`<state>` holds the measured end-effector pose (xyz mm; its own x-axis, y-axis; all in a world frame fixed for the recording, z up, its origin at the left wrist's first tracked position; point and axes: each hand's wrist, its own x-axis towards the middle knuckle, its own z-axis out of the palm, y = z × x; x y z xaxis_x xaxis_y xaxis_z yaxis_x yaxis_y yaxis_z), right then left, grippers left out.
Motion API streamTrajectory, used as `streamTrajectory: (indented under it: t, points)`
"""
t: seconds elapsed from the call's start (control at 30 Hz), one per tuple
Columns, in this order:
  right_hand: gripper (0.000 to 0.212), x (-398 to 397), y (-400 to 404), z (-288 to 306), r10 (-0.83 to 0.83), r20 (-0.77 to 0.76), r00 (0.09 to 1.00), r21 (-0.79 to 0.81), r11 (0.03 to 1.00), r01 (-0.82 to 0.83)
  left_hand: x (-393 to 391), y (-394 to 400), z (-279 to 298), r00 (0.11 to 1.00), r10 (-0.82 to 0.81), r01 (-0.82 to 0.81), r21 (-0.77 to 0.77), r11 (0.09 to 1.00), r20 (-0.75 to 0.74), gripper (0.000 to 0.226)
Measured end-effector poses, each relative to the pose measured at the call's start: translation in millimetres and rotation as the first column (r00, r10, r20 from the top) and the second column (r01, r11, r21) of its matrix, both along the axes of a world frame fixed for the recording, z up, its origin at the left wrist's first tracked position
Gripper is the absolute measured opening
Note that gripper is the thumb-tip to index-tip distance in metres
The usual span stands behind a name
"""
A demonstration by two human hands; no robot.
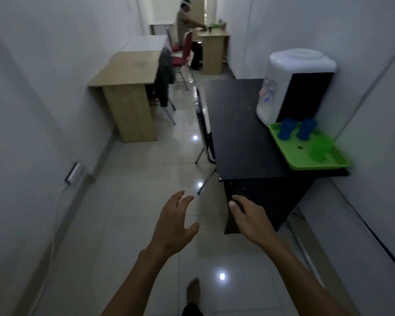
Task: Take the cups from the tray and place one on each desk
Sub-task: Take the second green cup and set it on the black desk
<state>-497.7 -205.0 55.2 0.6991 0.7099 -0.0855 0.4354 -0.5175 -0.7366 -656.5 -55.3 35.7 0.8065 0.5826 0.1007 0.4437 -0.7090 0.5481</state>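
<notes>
Both hands, left (173,221) and right (249,218), hang open and empty short of the black counter (242,124). Three cups, two blue (287,128) and one green (318,148), stand on the tray (294,156) at its far corner; best to step closer and lift one upright by its wall.

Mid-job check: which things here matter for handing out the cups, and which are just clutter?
Job: green tray, two blue cups, green cup, black desk, wooden desk, far desk.
Clutter: water dispenser, red chairs, hanging jacket.

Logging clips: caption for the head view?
Both empty hands, left hand and right hand, approach green plastic tray on black desk.
</notes>
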Motion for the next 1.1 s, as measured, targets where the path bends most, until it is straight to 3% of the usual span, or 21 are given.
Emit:
streamTrajectory:
  t: [0.3, 0.63, 0.87, 1.1]
  points:
    - [0.045, 114.4, 14.6, -3.5, -0.327, -0.021, 0.945, -0.022, 0.945, 0.326, 169.3, 50.3, 13.8, 0.951, -0.309, 0.309, -0.041, 0.950, 0.015, 0.073]
    - [0.045, 213.6, 10.4, -2.2, -0.517, -0.016, 0.856, -0.018, 0.856, 0.517, 323.7, 72.8, 12.8, 0.848, -0.529, 0.528, -0.055, 0.847, -0.012, 0.073]
    - [0.043, 305.0, -17.4, -14.5, -0.591, 0.028, 0.806, -0.017, 0.806, 0.591, 426.9, 48.8, -2.2, 0.800, -0.600, 0.597, -0.087, 0.798, -0.014, 0.073]
    - [0.046, 415.5, -35.4, -29.4, -0.613, 0.004, 0.790, -0.026, 0.790, 0.613, 534.3, 28.7, -21.1, 0.810, -0.586, 0.577, -0.145, 0.804, -0.024, 0.073]
